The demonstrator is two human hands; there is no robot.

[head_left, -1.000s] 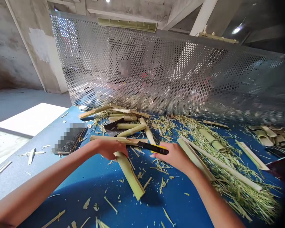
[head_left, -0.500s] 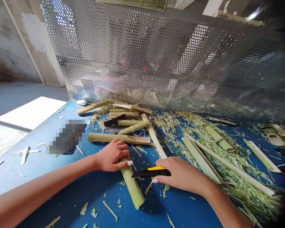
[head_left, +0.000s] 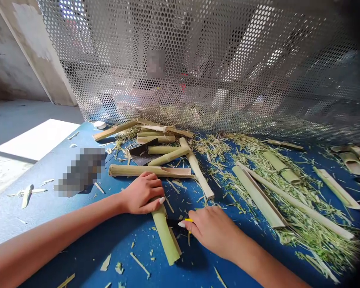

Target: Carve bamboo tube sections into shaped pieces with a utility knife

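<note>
A **bamboo segment** [head_left: 165, 236] lay on the blue **desk** [head_left: 198, 272], its long axis slanting from upper left to lower right, with its lower, cut end pointing toward the person and slightly rightward. The **left hand** [head_left: 142, 193] was cupped over the segment's upper end, fingers curled and pressed together, with a white-nailed fingertip resting on the far side. The **right hand** [head_left: 213, 232] lay just right of the segment, fingers pressed together over a yellow-and-black **utility knife** [head_left: 175, 222]. The knife was largely hidden; its dark end extended left toward the segment, and its contact with the segment could not be determined.

Beyond the left hand, a **split bamboo length** [head_left: 150, 171] lay nearly crosswise to the segment, close to but apart from the hand. A **bamboo strip** [head_left: 199, 172] lay diagonally beyond the right hand. Right of the segment and well apart from it, **green bamboo shavings** [head_left: 306, 216] covered much of the desk. Bare blue surface, dotted with small chips, lay below and left of the segment. The desk's left edge was well away from the segment, and a **perforated metal screen** [head_left: 198, 64] stood along the far side.
</note>
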